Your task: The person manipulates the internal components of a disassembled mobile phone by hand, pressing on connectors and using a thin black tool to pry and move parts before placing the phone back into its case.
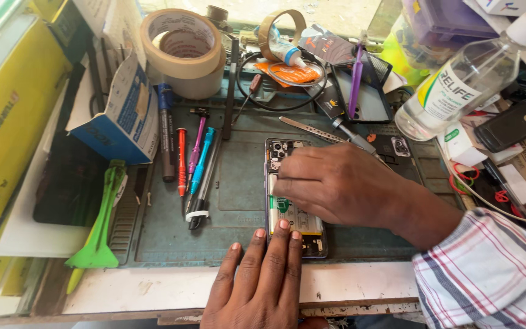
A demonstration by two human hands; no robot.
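A green plastic scraper (100, 234) lies at the bench's left edge, with screwdrivers (193, 161) on the grey mat (238, 183). The left hand (257, 283) lies flat, fingertips pressing the opened phone's (293, 222) lower end at mat centre. The right hand (342, 183) covers its upper half, grip pinched narrow; what it holds I cannot tell.

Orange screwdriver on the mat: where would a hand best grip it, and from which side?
Grip the orange screwdriver at mid-handle, from above, fingers closing across its width. It lies flat on the mat, its length running away from the person. A black marker lies on one side and a pink tool on the other, so the gaps are narrow.
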